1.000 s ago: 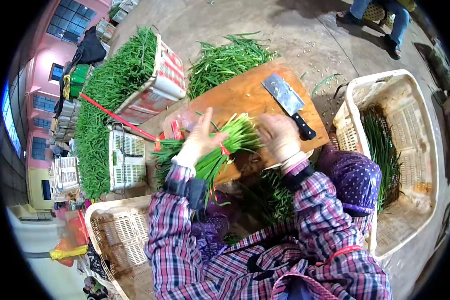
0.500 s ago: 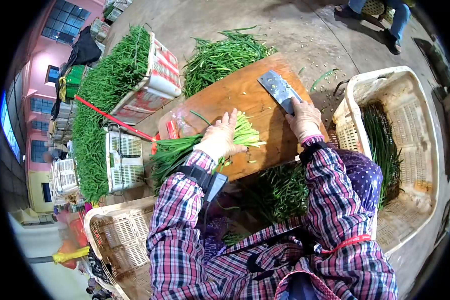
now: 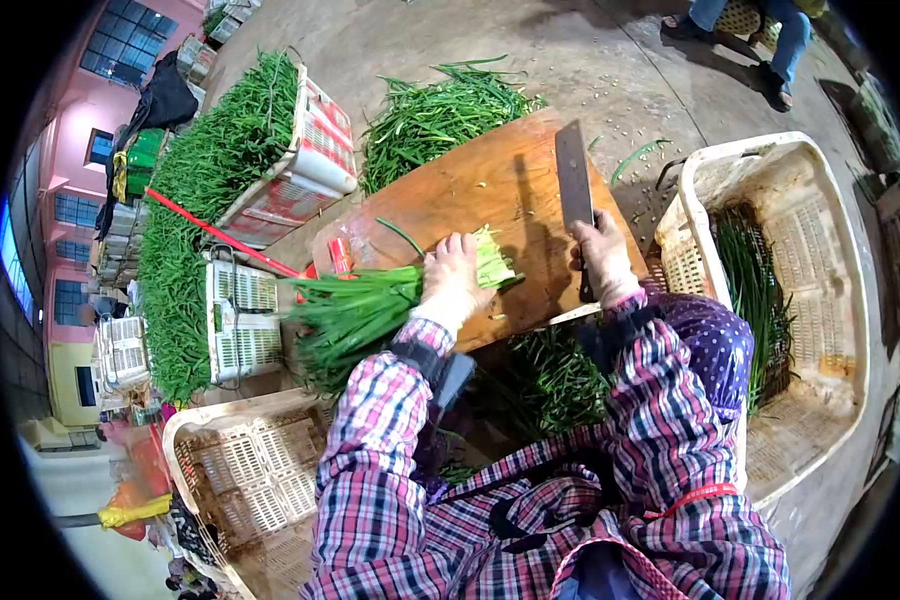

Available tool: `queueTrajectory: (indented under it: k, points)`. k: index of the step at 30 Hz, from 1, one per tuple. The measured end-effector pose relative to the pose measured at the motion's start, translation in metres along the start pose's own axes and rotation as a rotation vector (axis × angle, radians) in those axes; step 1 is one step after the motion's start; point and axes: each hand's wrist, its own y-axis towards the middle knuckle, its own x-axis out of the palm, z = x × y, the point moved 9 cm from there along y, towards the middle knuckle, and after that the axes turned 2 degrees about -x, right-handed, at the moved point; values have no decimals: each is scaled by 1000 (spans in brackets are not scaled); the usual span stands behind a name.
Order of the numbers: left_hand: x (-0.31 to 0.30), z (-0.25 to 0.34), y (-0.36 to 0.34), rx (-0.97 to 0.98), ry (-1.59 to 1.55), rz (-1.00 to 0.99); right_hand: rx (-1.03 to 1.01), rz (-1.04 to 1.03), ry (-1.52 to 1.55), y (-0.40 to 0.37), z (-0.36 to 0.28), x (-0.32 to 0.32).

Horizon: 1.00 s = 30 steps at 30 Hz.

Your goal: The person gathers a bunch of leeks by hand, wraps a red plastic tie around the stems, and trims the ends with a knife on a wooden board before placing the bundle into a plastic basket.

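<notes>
Left hand [image 3: 455, 277] clamps the bunch [image 3: 380, 300] at the centre-left of the frame, whose leaves [image 3: 345, 318] seem light, soft and slippery, so best held near the pale ends [image 3: 493, 262], while the right hand [image 3: 603, 256] clasps the knife [image 3: 574, 178].

We list one checked garment [image 3: 470, 515], long-sleeved, in pink, white and navy. Left sleeve [image 3: 375, 500]: same check, loosely creased; we note a black wrist strap [image 3: 417, 360] near its end, with a grey, box-like block [image 3: 456, 378] beside it. Right sleeve [image 3: 675, 430]: matching check, black wristband [image 3: 625, 322]; farther up, a narrow red band [image 3: 705, 494] bearing small pale marks, which we cannot read. Front: black, curved strips [image 3: 525, 543], nature unclear to us; pink edging [image 3: 625, 548] around blue-violet cloth [image 3: 600, 572]. Right knee: we record a purple covering [image 3: 715, 345] with white polka dots.
</notes>
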Motion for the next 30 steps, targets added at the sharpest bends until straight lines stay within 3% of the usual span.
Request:
queueTrajectory:
  k: [3, 8, 11, 16, 25, 30]
  points:
    - [6, 7, -20, 7, 77, 219, -33, -58, 44, -39, 2, 8]
    - [6, 5, -8, -21, 56, 97, -425, -141, -734, -101, -10, 25]
    - [9, 3, 2, -61, 166, -66, -553, -142, -835, -121, -4, 32]
    - [8, -1, 7, -101, 159, -121, -474, -242, -1056, -124, 4, 43]
    - [15, -5, 14, -106, 199, -138, -473, -262, -1110, -125, 8, 46]
    - [6, -3, 11, -115, 77, -42, -462, -284, -1135, -122, 15, 47]
